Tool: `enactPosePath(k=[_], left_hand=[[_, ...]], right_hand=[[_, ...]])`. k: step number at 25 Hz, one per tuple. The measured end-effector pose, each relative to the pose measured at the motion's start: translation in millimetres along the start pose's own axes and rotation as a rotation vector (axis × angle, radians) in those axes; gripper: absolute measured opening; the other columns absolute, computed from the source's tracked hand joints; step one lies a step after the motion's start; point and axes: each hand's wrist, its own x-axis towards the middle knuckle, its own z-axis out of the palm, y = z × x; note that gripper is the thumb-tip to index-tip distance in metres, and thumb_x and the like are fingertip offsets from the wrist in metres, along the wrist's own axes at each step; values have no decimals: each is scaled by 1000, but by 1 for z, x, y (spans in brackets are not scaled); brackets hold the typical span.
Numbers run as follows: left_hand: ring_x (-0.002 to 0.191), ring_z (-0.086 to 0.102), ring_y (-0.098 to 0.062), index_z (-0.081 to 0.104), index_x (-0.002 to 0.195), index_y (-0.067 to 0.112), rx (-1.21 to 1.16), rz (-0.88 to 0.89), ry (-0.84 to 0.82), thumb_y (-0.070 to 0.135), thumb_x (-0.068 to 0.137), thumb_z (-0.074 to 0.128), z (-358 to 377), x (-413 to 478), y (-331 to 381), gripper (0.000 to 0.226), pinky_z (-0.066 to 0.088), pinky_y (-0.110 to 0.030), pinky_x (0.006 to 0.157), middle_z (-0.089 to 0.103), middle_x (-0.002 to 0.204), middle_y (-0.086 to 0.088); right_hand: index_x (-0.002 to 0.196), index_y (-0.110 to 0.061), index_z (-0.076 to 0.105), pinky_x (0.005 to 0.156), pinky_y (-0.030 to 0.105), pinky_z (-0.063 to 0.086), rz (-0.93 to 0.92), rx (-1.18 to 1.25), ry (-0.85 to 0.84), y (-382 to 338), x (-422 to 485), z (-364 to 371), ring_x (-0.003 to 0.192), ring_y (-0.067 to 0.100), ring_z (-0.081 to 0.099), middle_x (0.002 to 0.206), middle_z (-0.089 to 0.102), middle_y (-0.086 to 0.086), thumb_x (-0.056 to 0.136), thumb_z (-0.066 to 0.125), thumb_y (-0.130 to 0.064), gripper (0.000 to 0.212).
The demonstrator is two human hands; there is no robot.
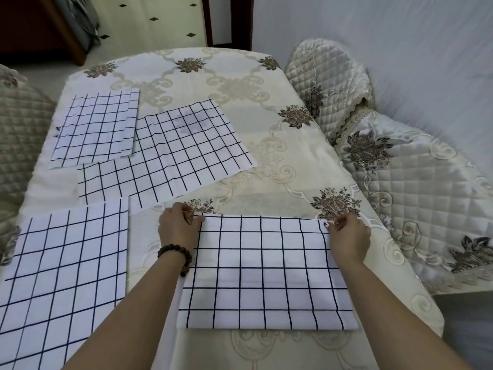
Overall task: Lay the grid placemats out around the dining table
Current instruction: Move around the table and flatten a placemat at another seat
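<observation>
While you hold the nearest mat, count four grid placemats on the table (266,84).

- Near-right placemat (266,271): flat, square to you. Your left hand (178,228) pinches its far left corner and your right hand (349,236) pinches its far right corner. The hands are set apart by the mat's full width. A bead bracelet (174,253) sits on your left wrist.
- Near-left placemat (61,263): flat, running out of view at left and bottom.
- Middle placemat (181,148): the largest showing, lying skewed. Its near left corner touches or slips under the near-left one.
- Far-left placemat (93,126): overlaps the middle one's far left part. A second offset edge shows along its right side; you cannot tell whether another mat lies beneath.

Edges: the held mat's near edge lies close to the table's near edge, and its right side lies near the table's right edge.

Open room: a strip of bare floral cloth runs between the two near mats. Bare cloth also covers the far end and the right side of the table.

Two quilted chairs stand by, one at the right (328,84) and one at the left (18,134).
</observation>
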Motion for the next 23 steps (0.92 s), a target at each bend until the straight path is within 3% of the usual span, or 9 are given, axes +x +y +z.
enactPosePath(k=[2, 4, 7, 9, 12, 15, 19, 21, 23], left_hand=[[102, 51, -33, 61, 103, 7, 40, 133, 149, 27, 84, 66, 0, -9, 6, 28, 43, -43, 89, 59, 105, -14], [93, 55, -33, 66, 92, 6, 47, 393, 169, 17, 86, 57, 8, -33, 21, 15, 43, -39, 82, 63, 96, -14], [91, 63, -31, 69, 88, 9, 165, 683, -67, 12, 80, 51, 41, -77, 38, 20, 52, -38, 80, 69, 94, -10], [101, 66, -24, 71, 98, 13, 296, 729, -208, 19, 79, 45, 65, -91, 38, 33, 53, -36, 87, 71, 103, -4], [114, 62, -22, 67, 114, 12, 388, 652, -315, 23, 82, 40, 75, -93, 32, 43, 48, -38, 99, 68, 117, -4], [130, 49, -20, 57, 130, 19, 504, 600, -306, 35, 89, 35, 73, -94, 24, 49, 24, -46, 109, 57, 136, 0], [148, -2, -17, 4, 151, 34, 596, 516, -301, 62, 90, 13, 60, -88, 12, 67, -9, -47, 114, -2, 155, 13], [148, -10, -15, -5, 150, 34, 590, 483, -256, 67, 87, 9, 54, -85, 3, 73, -13, -44, 115, -10, 157, 11], [147, -9, -14, -4, 151, 32, 572, 435, -228, 68, 87, 9, 44, -82, -8, 74, -10, -42, 116, -7, 160, 8]], right_hand=[[104, -3, 61, 82, 45, 38, -121, -3, 135, -8, -8, -5, 104, 40, 47, 106, 60, 21, 81, 66, -18, 27], [102, -2, 62, 85, 41, 37, -376, 83, 196, -24, -28, -3, 99, 36, 49, 104, 62, 19, 83, 54, -17, 25], [103, -3, 66, 90, 36, 41, -727, 144, -74, -46, -74, 22, 99, 26, 54, 103, 67, 13, 84, 42, -18, 34], [107, -3, 68, 97, 36, 41, -823, 50, -187, -47, -94, 45, 104, 27, 62, 108, 69, 12, 85, 41, -19, 38], [120, -5, 63, 106, 36, 34, -785, -77, -262, -39, -97, 59, 117, 26, 60, 124, 65, 10, 88, 36, -21, 45], [133, -9, 52, 108, 37, 22, -778, -193, -274, -31, -100, 57, 129, 21, 49, 139, 53, 5, 89, 35, -26, 51], [148, -14, 28, 114, 41, 10, -664, -326, -258, -19, -93, 46, 143, 15, 26, 155, 27, -1, 92, 27, -48, 65], [152, -18, 11, 116, 40, 0, -607, -380, -270, -3, -82, 36, 147, 12, 9, 159, 7, -4, 91, 18, -58, 73], [152, -18, 5, 117, 39, -4, -566, -399, -271, 16, -72, 23, 147, 11, 3, 160, 3, -4, 89, 11, -61, 76]])
